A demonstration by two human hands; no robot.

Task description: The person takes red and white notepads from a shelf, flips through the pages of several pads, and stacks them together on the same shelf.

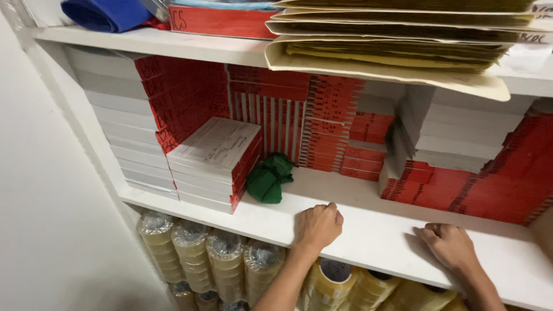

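Head view: I see my left hand [317, 226] curled into a loose fist, resting on the white painted shelf board [368, 230] and holding nothing; my right hand [450, 246] lies knuckles-down to its right, fingers folded, also empty. The crumpled green cloth [269, 177] sits just beyond the left hand, beside a stack of red-spined paper pads [214, 164]. I judge a careless sweep could topple that stack.

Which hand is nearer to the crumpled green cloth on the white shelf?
Left. The left hand rests on the white shelf just in front of the crumpled green cloth, slightly to its right. The right hand lies much farther right.
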